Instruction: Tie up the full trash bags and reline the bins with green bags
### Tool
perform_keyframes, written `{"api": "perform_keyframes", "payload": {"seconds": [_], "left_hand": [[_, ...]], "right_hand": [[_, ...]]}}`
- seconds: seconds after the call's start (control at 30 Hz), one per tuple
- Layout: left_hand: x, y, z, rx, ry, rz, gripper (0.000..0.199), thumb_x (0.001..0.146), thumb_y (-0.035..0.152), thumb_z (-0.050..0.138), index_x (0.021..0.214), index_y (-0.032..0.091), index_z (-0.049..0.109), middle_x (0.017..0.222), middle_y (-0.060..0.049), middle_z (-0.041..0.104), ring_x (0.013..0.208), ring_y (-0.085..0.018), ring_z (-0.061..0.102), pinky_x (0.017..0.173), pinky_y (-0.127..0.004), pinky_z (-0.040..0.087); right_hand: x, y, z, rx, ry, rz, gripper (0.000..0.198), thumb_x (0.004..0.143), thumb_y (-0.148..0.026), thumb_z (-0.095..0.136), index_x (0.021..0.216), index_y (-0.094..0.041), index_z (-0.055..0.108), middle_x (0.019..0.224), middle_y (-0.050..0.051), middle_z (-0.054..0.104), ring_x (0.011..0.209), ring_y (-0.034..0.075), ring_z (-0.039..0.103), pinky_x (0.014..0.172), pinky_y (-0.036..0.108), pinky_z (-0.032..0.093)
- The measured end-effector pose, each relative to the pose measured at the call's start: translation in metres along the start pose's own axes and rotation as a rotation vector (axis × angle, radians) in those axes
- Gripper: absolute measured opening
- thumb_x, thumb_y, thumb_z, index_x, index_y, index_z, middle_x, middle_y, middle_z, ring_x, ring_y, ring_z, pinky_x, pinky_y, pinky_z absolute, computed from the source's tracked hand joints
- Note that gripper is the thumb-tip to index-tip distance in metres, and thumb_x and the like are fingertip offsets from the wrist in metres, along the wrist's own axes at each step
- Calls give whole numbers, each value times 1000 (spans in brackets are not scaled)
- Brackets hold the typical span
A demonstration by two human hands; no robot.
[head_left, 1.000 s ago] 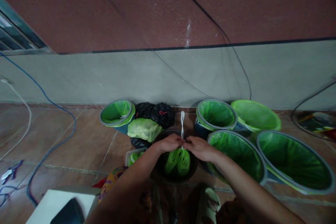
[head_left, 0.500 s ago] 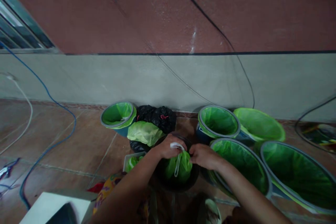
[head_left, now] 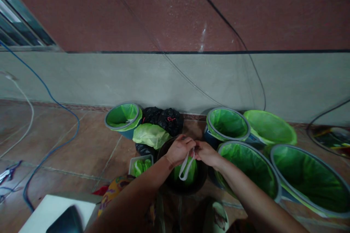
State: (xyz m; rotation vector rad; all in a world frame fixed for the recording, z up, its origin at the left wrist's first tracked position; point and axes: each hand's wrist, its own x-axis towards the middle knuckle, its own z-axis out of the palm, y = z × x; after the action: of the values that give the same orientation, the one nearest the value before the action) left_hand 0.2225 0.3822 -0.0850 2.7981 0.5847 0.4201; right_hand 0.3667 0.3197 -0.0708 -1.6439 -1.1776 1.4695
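Observation:
A light green trash bag (head_left: pixel 193 173) sits inside a dark round bin (head_left: pixel 202 185) between my legs. My left hand (head_left: pixel 178 151) and my right hand (head_left: pixel 207 154) meet above it, fingers closed at the gathered neck of the bag. A white drawstring (head_left: pixel 185 175) hangs as a loop from between the fingertips. The fingers cover the exact place where the drawstring and plastic are gripped. Beside my left forearm is a small clear container (head_left: pixel 132 167) with crumpled green plastic (head_left: pixel 142 166) in it.
Several green-lined bins stand to the right, one of them (head_left: pixel 228 125) by the wall. Another lined bin (head_left: pixel 123 117), black bags (head_left: pixel 171 121) and a pale green bag (head_left: pixel 151 136) lie behind left. A blue cable (head_left: pixel 78 127) crosses the floor; a white box (head_left: pixel 57 209) sits lower left.
My hands have come together over the bag's neck; before, they were apart, one on each side. The white drawstring loop now hangs wider and lower from the fingers.

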Motion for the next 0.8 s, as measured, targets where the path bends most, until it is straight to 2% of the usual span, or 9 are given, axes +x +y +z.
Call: {"api": "perform_keyframes", "payload": {"seconds": [0.13,0.23,0.37,0.53,0.7,0.8], "left_hand": [[0,3,2,73,62,-47,9,89,19,46,89,17,55,89,-6,59,89,-19,57,89,-34,43],[0,4,2,93,98,-74,11,90,17,44,87,17,55,86,-6,58,85,-19,55,83,-33,45],[0,3,4,59,126,-50,11,90,16,45,85,18,55,86,-4,58,83,-17,54,79,-30,45],[-1,2,1,10,192,8,11,90,17,47,82,19,55,84,-2,59,84,-16,56,83,-30,44],[0,6,-8,-79,293,-123,12,91,20,47,82,18,55,82,-2,59,79,-15,55,75,-28,43],[2,7,-10,-153,291,-187,12,89,23,49,80,18,54,77,-1,58,73,-14,54,71,-27,42]], "right_hand": [[-1,0,-7,-27,23,82,25,65,-10,44,78,-17,63,60,-2,62,54,10,57,54,20,42],[4,9,-11,2,57,72,27,67,-12,46,84,-16,66,62,-1,62,54,9,55,51,20,39],[10,17,-15,-56,94,-68,31,67,-16,49,92,-17,69,62,-2,60,53,10,51,51,22,39],[9,10,-19,-88,64,-209,31,69,-29,58,94,-16,70,65,-2,60,60,11,50,57,24,40],[5,2,-19,-20,54,-196,26,67,-33,60,85,-16,70,72,-1,63,64,12,51,58,24,39],[4,4,-19,-42,83,-203,23,71,-32,56,83,-17,68,71,-1,62,64,12,52,58,24,40]]}}
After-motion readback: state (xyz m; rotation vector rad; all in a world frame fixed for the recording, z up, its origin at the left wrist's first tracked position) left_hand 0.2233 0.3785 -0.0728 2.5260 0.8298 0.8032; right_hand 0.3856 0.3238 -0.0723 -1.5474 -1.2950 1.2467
